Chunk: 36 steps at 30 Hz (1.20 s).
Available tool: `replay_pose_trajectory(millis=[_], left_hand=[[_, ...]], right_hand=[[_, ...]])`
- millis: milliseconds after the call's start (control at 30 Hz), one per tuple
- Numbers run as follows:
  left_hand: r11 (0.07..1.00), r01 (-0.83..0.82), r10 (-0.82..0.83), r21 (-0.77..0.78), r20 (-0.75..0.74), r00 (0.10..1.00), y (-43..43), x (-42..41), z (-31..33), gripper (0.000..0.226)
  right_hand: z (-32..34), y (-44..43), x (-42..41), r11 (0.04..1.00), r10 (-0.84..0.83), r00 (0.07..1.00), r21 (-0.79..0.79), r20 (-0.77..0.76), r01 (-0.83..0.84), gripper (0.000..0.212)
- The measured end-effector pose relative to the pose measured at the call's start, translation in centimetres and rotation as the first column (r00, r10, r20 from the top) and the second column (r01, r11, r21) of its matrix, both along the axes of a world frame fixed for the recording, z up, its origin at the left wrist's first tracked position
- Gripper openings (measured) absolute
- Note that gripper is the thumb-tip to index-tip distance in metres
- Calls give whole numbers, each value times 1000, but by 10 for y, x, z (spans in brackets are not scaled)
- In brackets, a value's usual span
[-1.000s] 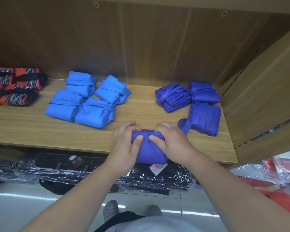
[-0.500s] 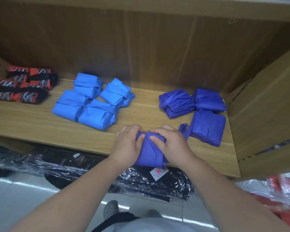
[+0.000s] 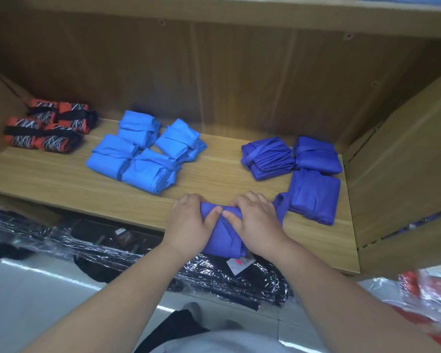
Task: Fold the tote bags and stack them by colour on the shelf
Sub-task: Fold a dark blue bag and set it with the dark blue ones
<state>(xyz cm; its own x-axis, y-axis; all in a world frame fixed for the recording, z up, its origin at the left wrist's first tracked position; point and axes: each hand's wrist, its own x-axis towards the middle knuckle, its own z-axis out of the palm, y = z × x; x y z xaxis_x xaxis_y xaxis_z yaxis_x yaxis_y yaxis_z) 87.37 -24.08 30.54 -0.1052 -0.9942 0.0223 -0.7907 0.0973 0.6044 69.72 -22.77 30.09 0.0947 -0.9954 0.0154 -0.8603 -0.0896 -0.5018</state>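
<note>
A wooden shelf (image 3: 61, 179) of pale grain fills most of the view, closed in by a darker wooden back panel (image 3: 214, 85) and a slanting side wall (image 3: 405, 161) on the right, with another board overhead. Below its front edge is a pale glossy floor (image 3: 36, 289), and under the shelf lies a row of black goods in crinkled clear plastic (image 3: 87, 245); red plastic-wrapped packets (image 3: 430, 296), blurred, sit at the lower right. On the shelf, four folded light blue bags (image 3: 143, 154) lie clustered left of centre, touching one another; three folded dark blue bags (image 3: 303, 166) lie close together at the right end, well apart from the light blue ones; orange-and-black patterned bags (image 3: 46, 128) are bunched at the far left against the back. At the front edge, between the two blue groups, a dark blue tote bag (image 3: 222, 235) lies partly over the lip of the shelf, gripped from both sides: the left hand (image 3: 189, 222) and the right hand (image 3: 255, 220) each curl fingers over its far end with thumbs pressed on top, thumb tips nearly meeting. A strap loop (image 3: 280, 205) lies between the right hand and the nearest folded dark blue bag. A small white tag (image 3: 239, 263) with a pink mark shows just beneath the held bag
</note>
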Motion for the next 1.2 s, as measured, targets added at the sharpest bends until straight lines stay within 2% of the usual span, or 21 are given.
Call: replay_pose_trajectory(millis=[100, 167, 267, 367, 433, 500, 600, 667, 800, 933, 1033, 1100, 1133, 1200], left_hand=[[996, 31, -10, 84, -237, 971, 5, 1, 10, 33], [984, 57, 17, 167, -412, 911, 7, 2, 15, 30], [967, 55, 125, 250, -651, 749, 6, 0, 26, 31], [958, 60, 196, 282, -792, 578, 1, 2, 43, 34], [961, 69, 188, 268, -816, 546, -5, 7, 55, 35], [946, 120, 198, 301, -828, 524, -11, 13, 64, 44], [837, 381, 180, 392, -856, 485, -18, 26, 65, 60], [773, 490, 154, 403, -868, 471, -20, 33, 61, 61], [828, 413, 160, 380, -865, 475, -28, 31, 57, 34], [850, 391, 153, 353, -876, 458, -36, 26, 51, 33], [871, 341, 164, 353, -865, 475, -45, 28, 57, 26], [894, 282, 176, 348, -852, 493, -55, 33, 63, 18], [903, 256, 182, 345, -846, 501, -60, 37, 65, 17], [913, 220, 194, 344, -840, 507, -68, 41, 66, 15]], right_hand=[[0, 4, -2, 1000, 9, 996, -4, 94, -9, 54], [2, 7, -3, 1000, 15, 990, -17, 143, -12, 51], [9, 11, -3, 999, -24, 954, 38, 297, 13, 50], [27, 13, 3, 985, -95, 808, 172, 581, -8, 41], [41, 10, 9, 990, -96, 743, 145, 663, -1, 23], [55, 5, 15, 994, -89, 715, 104, 693, 23, 16], [64, 1, 19, 995, -104, 712, 73, 695, 74, 15], [66, 1, 23, 993, -114, 707, 72, 698, 90, 14], [66, -1, 34, 988, -144, 735, 60, 663, 140, 20], [63, -5, 31, 971, -237, 728, 142, 644, 190, 32], [63, -2, 15, 954, -293, 714, 245, 636, 172, 56], [64, 2, -2, 954, -281, 790, 249, 545, 168, 69], [66, 5, -9, 955, -267, 836, 247, 480, 163, 67], [71, 8, -19, 962, -228, 886, 235, 405, 140, 46]])
